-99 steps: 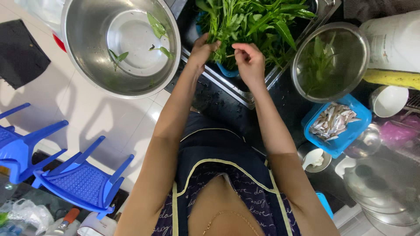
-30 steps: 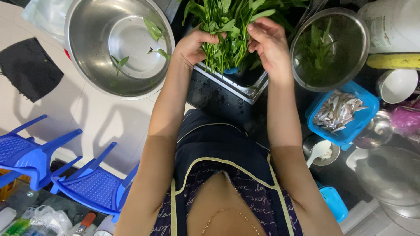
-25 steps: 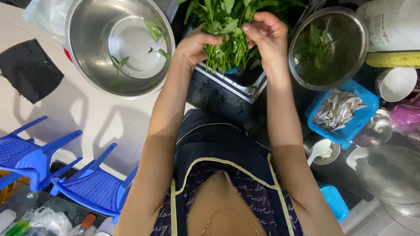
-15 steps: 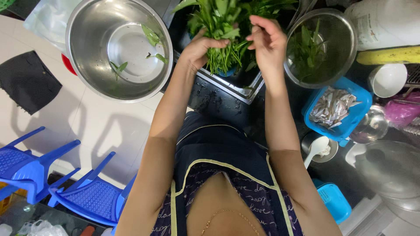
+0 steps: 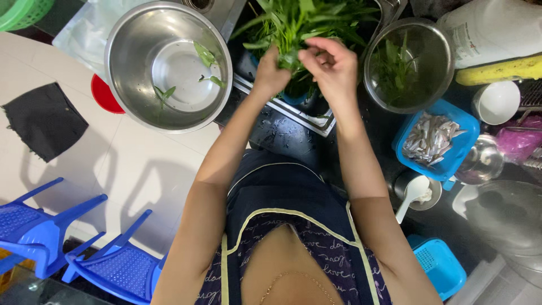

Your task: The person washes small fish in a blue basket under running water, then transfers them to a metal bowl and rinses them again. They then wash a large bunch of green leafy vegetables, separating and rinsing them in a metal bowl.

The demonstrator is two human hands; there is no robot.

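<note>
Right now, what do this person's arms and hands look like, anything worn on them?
Both arms are bare to the shoulder, with no sleeves. The left hand and right hand show no gloves, rings, watch or bracelet that I can make out. The garment is a sleeveless dark navy top with pale yellow piping.

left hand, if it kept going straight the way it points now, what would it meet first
The left hand points up into the bunch of leafy greens it already grips, so more of those stems and leaves come first; depth beyond them is unclear.
</note>
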